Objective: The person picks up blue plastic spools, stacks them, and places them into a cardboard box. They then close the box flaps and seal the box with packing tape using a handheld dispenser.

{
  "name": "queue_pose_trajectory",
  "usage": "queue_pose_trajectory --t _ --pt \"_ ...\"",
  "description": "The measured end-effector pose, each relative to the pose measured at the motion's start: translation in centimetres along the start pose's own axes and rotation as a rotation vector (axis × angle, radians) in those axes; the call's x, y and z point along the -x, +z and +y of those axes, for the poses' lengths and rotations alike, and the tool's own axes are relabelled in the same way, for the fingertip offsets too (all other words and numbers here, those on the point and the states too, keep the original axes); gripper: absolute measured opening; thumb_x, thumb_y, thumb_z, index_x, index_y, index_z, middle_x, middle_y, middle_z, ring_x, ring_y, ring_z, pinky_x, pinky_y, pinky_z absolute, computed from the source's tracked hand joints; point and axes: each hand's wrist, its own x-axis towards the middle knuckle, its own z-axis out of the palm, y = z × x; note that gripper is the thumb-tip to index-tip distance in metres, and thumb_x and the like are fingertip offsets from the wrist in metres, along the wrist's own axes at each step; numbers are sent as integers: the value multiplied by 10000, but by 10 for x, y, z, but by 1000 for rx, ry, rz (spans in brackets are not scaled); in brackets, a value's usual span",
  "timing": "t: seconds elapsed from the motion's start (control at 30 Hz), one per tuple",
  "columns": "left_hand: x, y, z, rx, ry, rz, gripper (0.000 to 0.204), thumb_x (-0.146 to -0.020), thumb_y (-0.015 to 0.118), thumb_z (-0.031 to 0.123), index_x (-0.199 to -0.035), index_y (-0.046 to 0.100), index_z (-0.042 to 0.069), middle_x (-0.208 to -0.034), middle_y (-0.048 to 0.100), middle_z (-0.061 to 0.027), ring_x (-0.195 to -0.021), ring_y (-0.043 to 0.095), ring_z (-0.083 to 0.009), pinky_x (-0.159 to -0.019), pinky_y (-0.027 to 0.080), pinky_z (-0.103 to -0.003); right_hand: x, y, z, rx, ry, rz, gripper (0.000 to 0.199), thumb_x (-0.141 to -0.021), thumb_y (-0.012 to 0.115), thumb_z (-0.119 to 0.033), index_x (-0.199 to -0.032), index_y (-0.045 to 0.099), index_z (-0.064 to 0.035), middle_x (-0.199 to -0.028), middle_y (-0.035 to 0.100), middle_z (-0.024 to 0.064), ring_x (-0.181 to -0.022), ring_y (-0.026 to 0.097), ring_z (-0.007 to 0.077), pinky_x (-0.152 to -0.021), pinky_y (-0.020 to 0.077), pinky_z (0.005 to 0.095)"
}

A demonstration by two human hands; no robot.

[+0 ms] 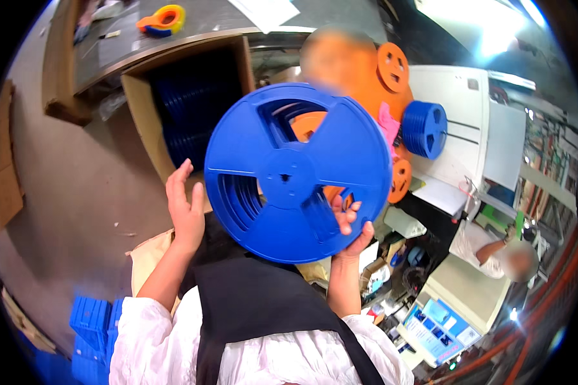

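A large blue plastic reel with cut-out windows fills the middle of the view, held up close to the camera. My right hand grips its lower right rim, fingers curled over the edge. My left hand is beside the reel's left rim with its fingers spread and holds nothing; contact with the rim is unclear. Both forearms rise from white sleeves at the bottom.
An open cardboard box holding stacked blue reels stands behind. Orange reels and a stack of blue reels sit near a white machine. Another person works at lower right. Blue crates lie at lower left.
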Motion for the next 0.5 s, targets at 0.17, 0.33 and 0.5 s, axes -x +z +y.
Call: queue_pose_trajectory --t 0.17,0.33,0.5 --pt "5 52 29 20 -120 -423 797 -773 716 252 -1437 305 92 -1116 518 -186 -1056 472 -326 -943 378 -416 2 17 10 287 27 -58 537 -734 694 -341 -1091 531 26 -871 686 169 -682 671 217 -1111 303 370" --pt "-6 88 33 536 -434 -480 969 -749 747 162 -1490 123 148 -1323 413 -234 -1147 484 -332 -1001 384 -416 6 62 26 325 165 32 654 -717 754 -258 -1206 479 78 -1078 629 246 -942 657 323 -939 489 448" --pt "-25 28 3 1273 -705 -696 762 -786 687 312 -1403 338 33 -1276 503 -181 -1052 555 -226 -948 439 -355 7 46 6 449 151 90 673 -755 744 -289 -1251 461 68 -1111 620 221 -947 655 308 -868 528 414"
